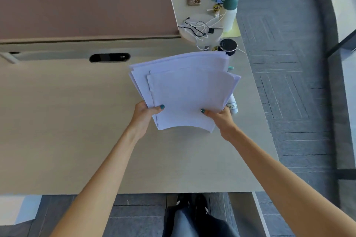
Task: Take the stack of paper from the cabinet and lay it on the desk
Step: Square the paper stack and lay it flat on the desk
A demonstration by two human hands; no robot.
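Observation:
A loose stack of white paper [185, 86], its sheets fanned and uneven, is held above the beige desk [67, 121], right of centre. My left hand [144, 115] grips its near left edge, thumb on top. On the near right edge my right hand [219, 118] grips the same stack the same way. The near edge of the sheets bows upward, and a shadow lies on the desk beneath it. No cabinet is in view.
A pink divider panel [86, 11] runs along the desk's back. At the back right stand a white bottle with a green cap [230, 11], a black cup [227, 46], tangled cables [198, 29] and small items. A white labelled tube [232, 106] lies under the paper's right side.

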